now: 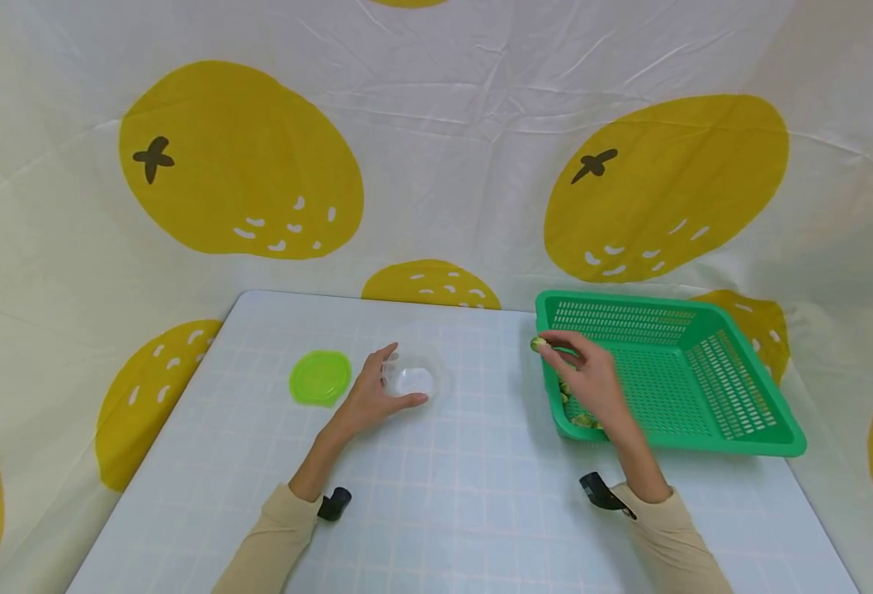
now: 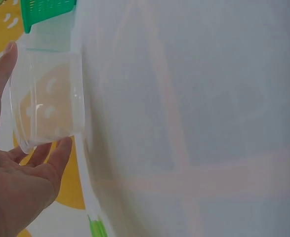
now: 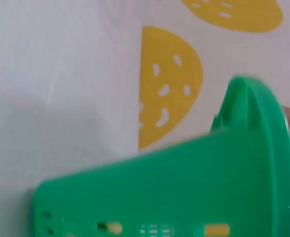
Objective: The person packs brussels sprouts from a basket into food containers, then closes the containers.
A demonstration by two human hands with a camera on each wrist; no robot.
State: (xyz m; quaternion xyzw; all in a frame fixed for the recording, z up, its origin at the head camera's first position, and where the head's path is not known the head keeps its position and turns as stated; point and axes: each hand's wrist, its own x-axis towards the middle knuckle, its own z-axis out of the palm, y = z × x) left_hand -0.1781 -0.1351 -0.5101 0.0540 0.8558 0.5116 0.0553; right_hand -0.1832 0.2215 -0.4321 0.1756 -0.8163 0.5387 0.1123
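Observation:
My left hand (image 1: 368, 404) holds a small clear plastic container (image 1: 414, 381) that stands upright on the table, thumb on one side and fingers on the other. The left wrist view shows the clear container's wall (image 2: 51, 98) between the thumb and the fingertips. Over the left rim of a green basket (image 1: 667, 396), my right hand (image 1: 592, 381) pinches a small Brussels sprout (image 1: 537, 343) between thumb and fingertips. Several more sprouts (image 1: 585, 421) lie along the basket's left side, partly hidden by that hand. In the right wrist view the basket wall (image 3: 159, 192) covers most of the hand.
A bright green lid (image 1: 321, 378) lies flat on the table just left of the left hand. The pale checked table (image 1: 436, 503) ends at a hanging cloth (image 1: 444, 181) with yellow fruit prints behind it. The perforated basket takes up the table's right side.

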